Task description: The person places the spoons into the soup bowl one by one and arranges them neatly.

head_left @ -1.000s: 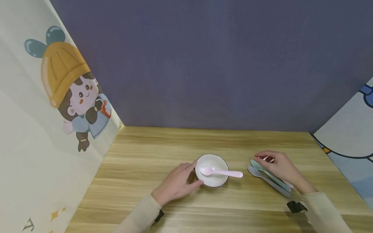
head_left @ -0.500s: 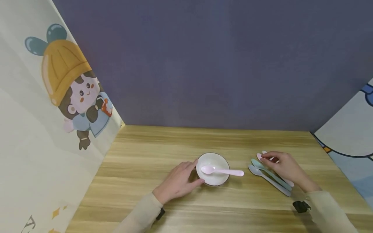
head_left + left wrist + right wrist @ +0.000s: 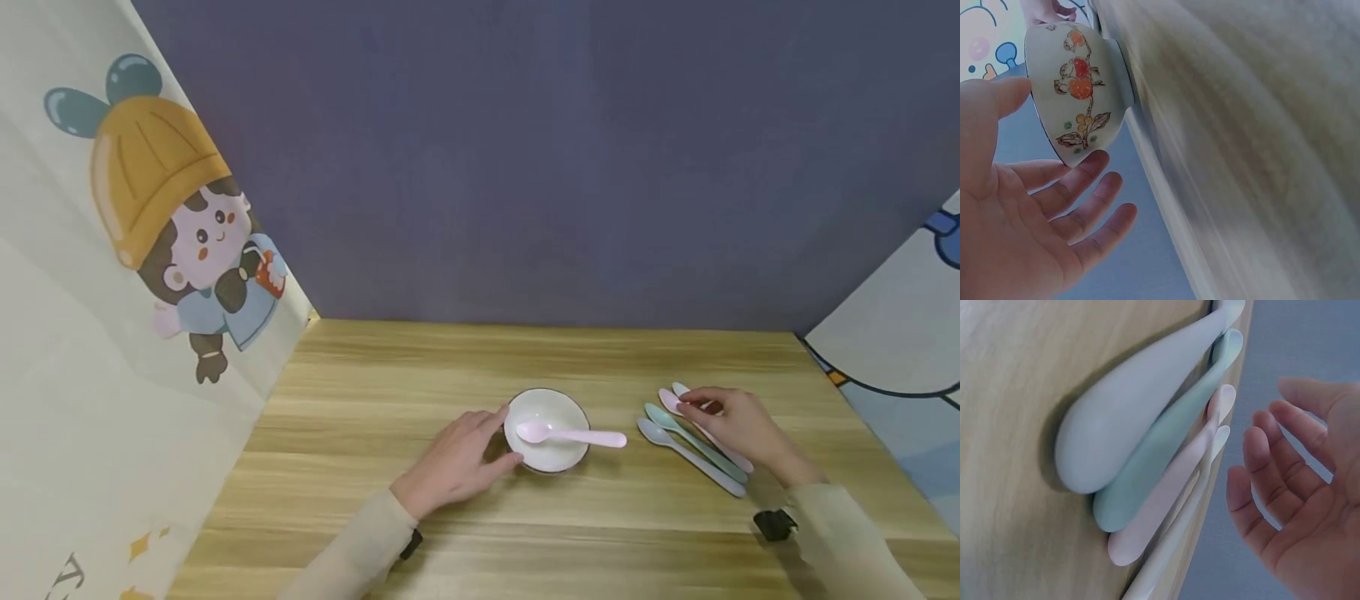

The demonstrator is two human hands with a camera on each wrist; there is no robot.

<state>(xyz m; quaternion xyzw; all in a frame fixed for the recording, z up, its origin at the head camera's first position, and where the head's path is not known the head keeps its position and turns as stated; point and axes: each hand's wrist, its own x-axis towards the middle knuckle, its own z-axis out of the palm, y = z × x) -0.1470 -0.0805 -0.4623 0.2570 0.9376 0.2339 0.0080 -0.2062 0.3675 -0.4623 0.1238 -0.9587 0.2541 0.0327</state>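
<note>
A white bowl (image 3: 542, 458) with a dark rim stands on the table, fruit painted on its outside (image 3: 1079, 87). A pink spoon (image 3: 585, 437) lies across it, its handle jutting out to the right. At the bowl's left side, my left hand (image 3: 457, 467) touches the rim with index finger and thumb, the other fingers spread loosely. My right hand (image 3: 738, 425) hovers beside the fanned spoons, fingers loosely bent around nothing. Its fingertips overlap another pink spoon (image 3: 1166, 487) in the head view. Next to that lie a mint spoon (image 3: 1147, 450), a pale grey-lavender spoon (image 3: 1129, 412) and a whitish spoon (image 3: 1169, 550).
The wood-grain table (image 3: 420, 375) meets a dark blue-grey panel (image 3: 555, 167) at the back. Pale walls with cartoon prints flank it, a child in a yellow hat (image 3: 165, 175) on the left one. Dark straps (image 3: 775, 525) circle the wrists.
My right hand has drawn slightly back to the right, so the bowls of the pink and whitish spoons show more. The left hand stays at the bowl.
</note>
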